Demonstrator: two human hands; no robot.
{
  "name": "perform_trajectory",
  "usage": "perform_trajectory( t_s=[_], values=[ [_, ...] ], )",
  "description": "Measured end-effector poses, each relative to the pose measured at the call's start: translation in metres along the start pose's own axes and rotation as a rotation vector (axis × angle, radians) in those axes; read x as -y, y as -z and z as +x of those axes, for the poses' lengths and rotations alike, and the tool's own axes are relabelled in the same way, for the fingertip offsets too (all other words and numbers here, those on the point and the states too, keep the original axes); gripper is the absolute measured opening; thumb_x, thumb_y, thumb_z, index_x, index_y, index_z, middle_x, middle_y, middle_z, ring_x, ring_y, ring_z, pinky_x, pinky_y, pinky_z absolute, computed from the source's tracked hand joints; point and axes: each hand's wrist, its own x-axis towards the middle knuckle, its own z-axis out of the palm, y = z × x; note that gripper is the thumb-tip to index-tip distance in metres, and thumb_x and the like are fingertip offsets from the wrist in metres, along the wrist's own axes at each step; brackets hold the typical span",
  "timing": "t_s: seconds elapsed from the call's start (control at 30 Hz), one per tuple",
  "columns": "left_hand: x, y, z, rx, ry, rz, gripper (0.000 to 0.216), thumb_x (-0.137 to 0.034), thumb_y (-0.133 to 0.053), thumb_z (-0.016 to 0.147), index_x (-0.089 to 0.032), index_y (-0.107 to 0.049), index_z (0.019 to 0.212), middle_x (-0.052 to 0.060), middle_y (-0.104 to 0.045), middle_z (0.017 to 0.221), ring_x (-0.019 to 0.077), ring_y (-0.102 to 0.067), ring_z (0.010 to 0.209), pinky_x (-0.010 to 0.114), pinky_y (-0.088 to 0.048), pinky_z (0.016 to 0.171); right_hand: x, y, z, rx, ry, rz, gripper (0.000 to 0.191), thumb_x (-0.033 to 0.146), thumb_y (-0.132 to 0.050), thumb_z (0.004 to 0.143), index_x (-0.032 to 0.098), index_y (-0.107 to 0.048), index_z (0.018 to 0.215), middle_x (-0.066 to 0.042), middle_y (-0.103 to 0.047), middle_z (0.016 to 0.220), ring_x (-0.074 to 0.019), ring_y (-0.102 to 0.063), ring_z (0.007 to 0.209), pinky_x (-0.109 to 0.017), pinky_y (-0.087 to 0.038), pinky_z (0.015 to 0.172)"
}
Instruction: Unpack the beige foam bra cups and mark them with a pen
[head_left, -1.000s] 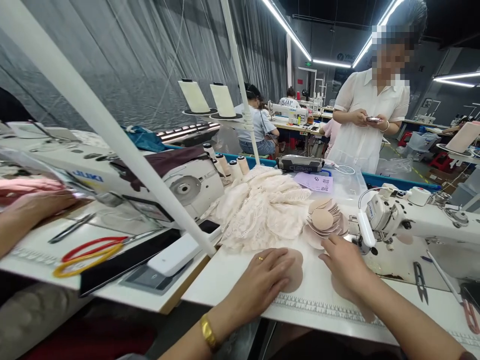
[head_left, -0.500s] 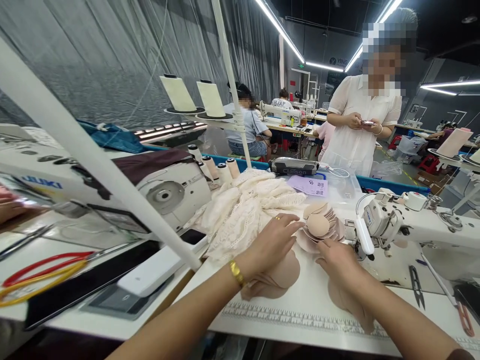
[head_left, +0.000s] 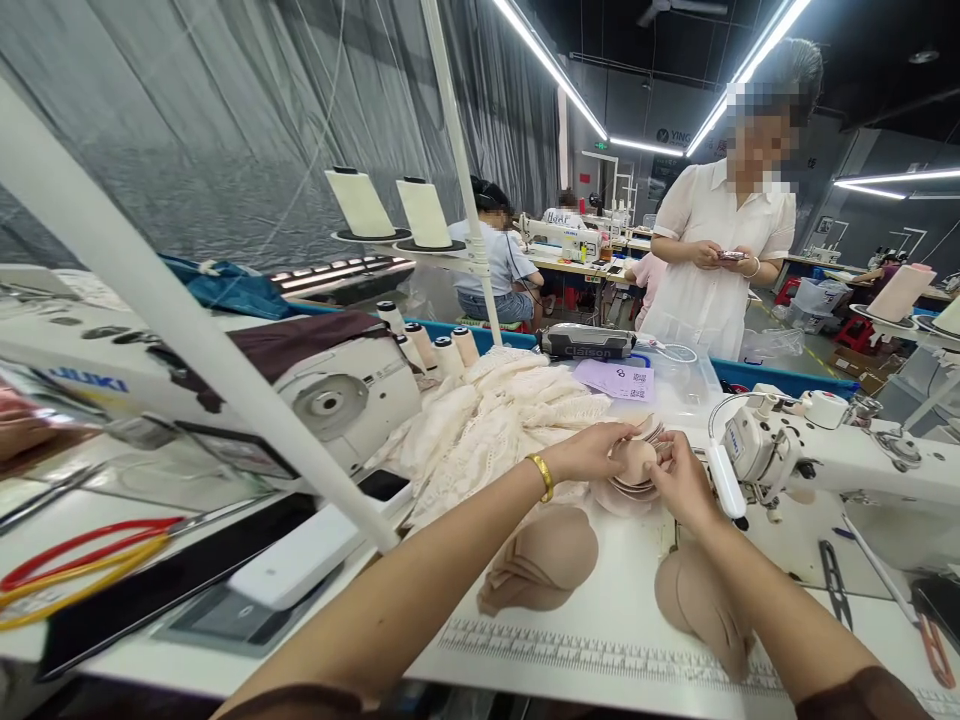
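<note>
Hands meet over a fanned pile of beige bra pads (head_left: 628,482) at the far side of the white sewing table (head_left: 622,620). The left hand (head_left: 592,450), with a gold bangle (head_left: 541,476) at its wrist, reaches in from the left and closes thumb and fingers on the round pad (head_left: 634,460) that sits on top of the pile. The right hand (head_left: 681,480) comes in from the other side — its fingertips press the same pad's right edge, so both hands have hold of it together, fingers curled rather than spread. How firmly the right hand pinches is hard to tell, since its fingers are partly hidden behind the pad.

Nearer the person, two more heaps of beige pads lie flat on the table: one stack (head_left: 541,562) below the left forearm, another (head_left: 694,600) partly under the right forearm. Neither heap touches the pile being handled.

Just behind the left hand lies a mound of cream lace fabric (head_left: 502,420). A white sewing machine (head_left: 810,455) stands just right of the pile, and a second machine (head_left: 225,375) sits well off to the left. Red and yellow loops (head_left: 82,570) lie on the neighbouring table, and thread snips (head_left: 832,580) rest on the machine bed at right. Beyond the table a person in a white shirt (head_left: 720,260) stands holding a phone — another sits at a machine further back.
</note>
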Motion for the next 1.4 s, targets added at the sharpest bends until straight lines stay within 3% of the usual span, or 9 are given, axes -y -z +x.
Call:
perform_trajectory(
  t_s=[0.17,0.3,0.4,0.6,0.8,0.9,1.07,1.23,1.4],
  values=[
    [-0.021,0.022,-0.026,0.001,-0.034,-0.161,0.074,-0.022,-0.066,0.077,-0.019,-0.051,0.150,0.013,-0.050,0.160,0.0356,-0.043,0.149,0.050,-0.031,0.125,0.009,0.004,-0.006,0.184,0.054,0.329,0.031,0.041,-0.061,0.082,0.022,-0.064,0.106,-0.003,-0.068,0.090,-0.0210,-0.064,0.081,-0.033,-0.053,0.076],
    [-0.034,0.035,-0.048,0.085,-0.004,-0.373,0.037,-0.038,-0.066,0.085,-0.019,-0.068,0.117,0.008,-0.072,0.118,0.0275,-0.066,0.110,0.038,-0.053,0.094,0.011,0.011,-0.018,0.287,0.024,0.495,0.035,0.053,-0.063,0.085,0.021,-0.065,0.098,-0.004,-0.068,0.085,-0.0202,-0.062,0.075,-0.032,-0.052,0.069],
    [-0.041,0.032,-0.067,0.111,0.070,-0.541,0.041,-0.056,-0.067,0.087,-0.017,-0.065,0.096,0.004,-0.068,0.088,0.0191,-0.063,0.081,0.027,-0.048,0.069,0.006,0.010,-0.022,0.287,-0.005,0.527,0.042,0.058,-0.063,0.088,0.022,-0.065,0.107,-0.008,-0.070,0.094,-0.0204,-0.064,0.077,-0.032,-0.052,0.069],
    [-0.041,0.015,-0.127,0.017,0.285,-0.738,0.048,-0.064,-0.068,0.087,-0.017,-0.061,0.094,0.001,-0.063,0.082,0.0154,-0.058,0.075,0.024,-0.041,0.065,-0.021,0.019,-0.028,0.247,0.024,0.335,0.043,0.061,-0.058,0.092,0.022,-0.065,0.109,-0.007,-0.069,0.090,-0.0228,-0.064,0.077,-0.033,-0.050,0.066],
    [-0.021,0.003,-0.169,-0.302,0.473,-0.225,0.041,-0.055,-0.061,0.087,-0.019,-0.068,0.106,0.007,-0.070,0.102,0.0274,-0.066,0.095,0.036,-0.053,0.078,-0.025,0.030,-0.043,0.247,0.225,-0.074,0.008,0.026,-0.064,0.090,0.023,-0.068,0.096,-0.005,-0.064,0.094,-0.0222,-0.061,0.086,-0.035,-0.046,0.078],
    [-0.018,0.002,-0.159,-0.416,0.382,0.025,0.045,-0.047,-0.061,0.090,-0.020,-0.067,0.126,0.011,-0.070,0.120,0.0298,-0.067,0.107,0.043,-0.055,0.091,-0.018,0.014,-0.040,0.294,0.327,-0.260,0.013,0.016,-0.073,0.083,0.022,-0.069,0.094,-0.005,-0.067,0.095,-0.0225,-0.060,0.084,-0.032,-0.042,0.073],
    [-0.018,0.000,-0.103,-0.273,0.040,0.339,0.032,-0.017,-0.062,0.093,-0.020,-0.070,0.125,0.010,-0.069,0.121,0.0281,-0.063,0.115,0.044,-0.052,0.102,-0.015,-0.008,-0.028,0.309,0.467,-0.460,0.020,0.007,-0.062,0.089,0.020,-0.062,0.074,-0.004,-0.065,0.081,-0.0209,-0.059,0.078,-0.029,-0.038,0.066],
    [-0.009,-0.007,-0.058,-0.146,-0.113,0.475,0.031,-0.006,-0.071,0.088,-0.020,-0.073,0.115,0.008,-0.069,0.116,0.0260,-0.062,0.108,0.039,-0.051,0.096,-0.023,0.012,-0.039,0.254,0.545,-0.520,0.021,0.008,-0.057,0.094,0.021,-0.060,0.077,-0.003,-0.064,0.086,-0.0186,-0.058,0.076,-0.028,-0.037,0.065],
    [0.002,-0.013,-0.046,-0.156,-0.162,0.527,0.040,-0.007,-0.076,0.085,-0.018,-0.068,0.122,0.011,-0.064,0.124,0.0288,-0.057,0.113,0.040,-0.050,0.096,-0.041,0.034,-0.047,0.193,0.534,-0.538,0.020,0.011,-0.053,0.098,0.022,-0.057,0.082,-0.003,-0.061,0.086,-0.0191,-0.060,0.079,-0.028,-0.044,0.071]
  ],
)
